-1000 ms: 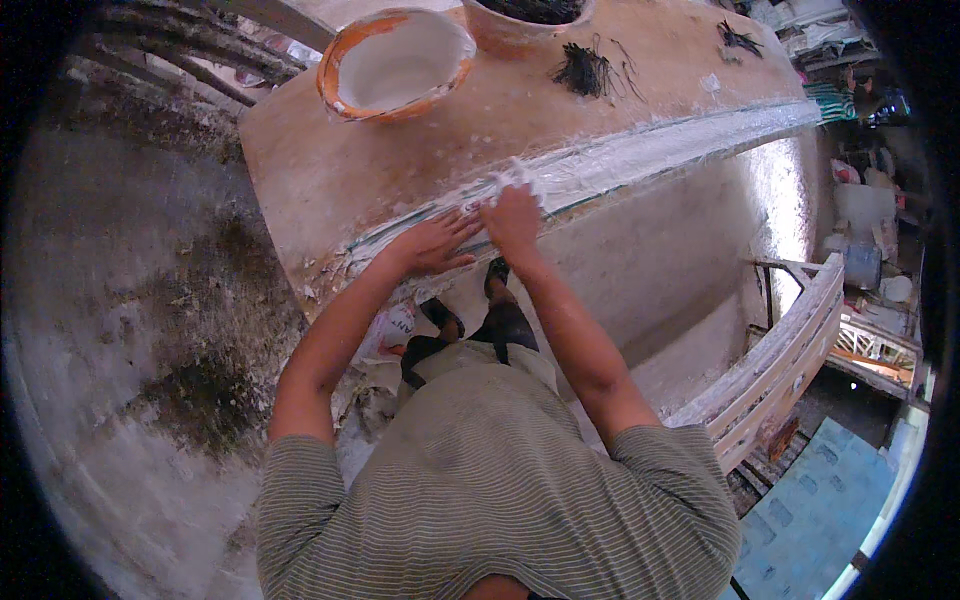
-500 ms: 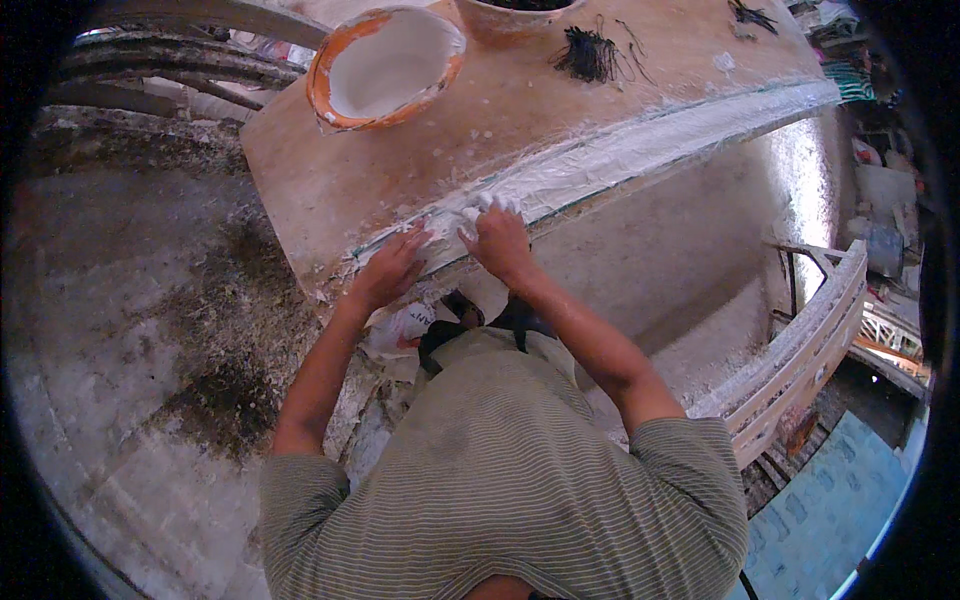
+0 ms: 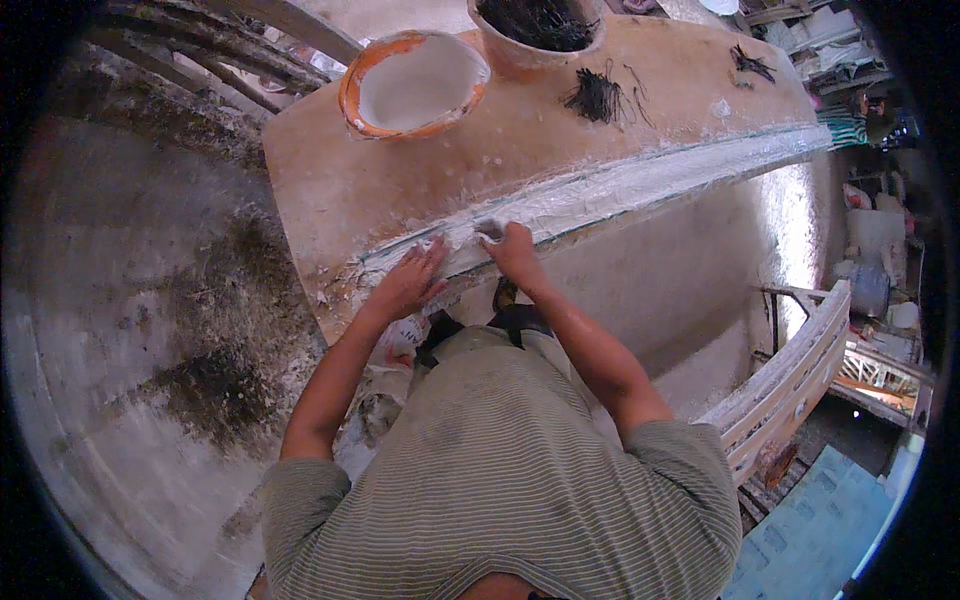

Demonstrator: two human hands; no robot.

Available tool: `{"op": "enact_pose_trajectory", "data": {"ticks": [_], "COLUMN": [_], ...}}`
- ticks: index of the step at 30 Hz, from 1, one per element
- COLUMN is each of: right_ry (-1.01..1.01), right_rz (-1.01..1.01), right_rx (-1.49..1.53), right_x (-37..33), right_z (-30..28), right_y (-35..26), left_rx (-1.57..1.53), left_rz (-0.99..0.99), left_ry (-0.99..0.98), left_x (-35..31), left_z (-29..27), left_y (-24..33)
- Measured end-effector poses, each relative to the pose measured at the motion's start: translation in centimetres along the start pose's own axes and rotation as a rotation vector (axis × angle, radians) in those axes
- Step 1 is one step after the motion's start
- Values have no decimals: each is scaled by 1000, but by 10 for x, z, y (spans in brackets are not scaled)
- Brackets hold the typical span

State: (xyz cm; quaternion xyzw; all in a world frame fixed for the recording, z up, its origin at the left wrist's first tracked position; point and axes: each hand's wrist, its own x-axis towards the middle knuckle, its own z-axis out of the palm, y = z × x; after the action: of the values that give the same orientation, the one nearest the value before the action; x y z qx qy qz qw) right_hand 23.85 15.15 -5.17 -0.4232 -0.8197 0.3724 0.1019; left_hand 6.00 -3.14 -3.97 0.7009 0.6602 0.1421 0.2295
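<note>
A long white plaster-like strip [image 3: 620, 185] with thin green lines along its edges runs along the near side of the brown tabletop [image 3: 340, 190]. My left hand [image 3: 412, 280] lies on its left end, fingers stretched out and smeared with white. Just to the right, my right hand [image 3: 516, 255] is closed over the strip, thumb and fingers bent together. A small greyish-white bit shows at its fingertips; its kind cannot be made out. The strip looks rough and wet between the two hands.
Beyond the strip stand an orange-rimmed bucket [image 3: 415, 85] with whitish inside and a bowl [image 3: 535, 50] of dark fibres. Black fibre bundles [image 3: 595, 95] lie near them. A slatted wooden frame [image 3: 790, 390] stands at my right; the floor [image 3: 120, 330] at left is stained.
The view has shifted, bringing more of the fibre bowl into sight. My right fingers are curled in more, and a greyish bit shows where white material was. Both hands stay at the strip's left part.
</note>
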Motion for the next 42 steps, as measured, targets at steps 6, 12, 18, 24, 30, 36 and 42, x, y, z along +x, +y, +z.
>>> {"op": "enact_pose_trajectory", "data": {"ticks": [6, 12, 18, 24, 30, 36, 42], "right_ry": [233, 206, -100, -153, -361, -303, -9], "right_rz": [87, -97, -524, -502, -957, -812, -716], "right_rx": [-156, -197, 282, 89, -439, -553, -480], "right_x": [13, 33, 43, 52, -18, -28, -39], "right_z": [-46, -54, -2, 6, -7, -15, -3], "right_y": [45, 52, -86, -112, -41, 2, -7], "left_rx": [21, 44, 172, 149, 135, 171, 153], "left_rz": [24, 51, 33, -60, -109, -83, -48], "left_ry": [-32, 9, -28, -22, 55, 38, 32], "left_x": [4, 5, -6, -29, -56, -65, -63], "left_z": [-5, -4, 7, 5, -5, -10, -23], "left_y": [15, 17, 12, 6, 7, 1, -8]}}
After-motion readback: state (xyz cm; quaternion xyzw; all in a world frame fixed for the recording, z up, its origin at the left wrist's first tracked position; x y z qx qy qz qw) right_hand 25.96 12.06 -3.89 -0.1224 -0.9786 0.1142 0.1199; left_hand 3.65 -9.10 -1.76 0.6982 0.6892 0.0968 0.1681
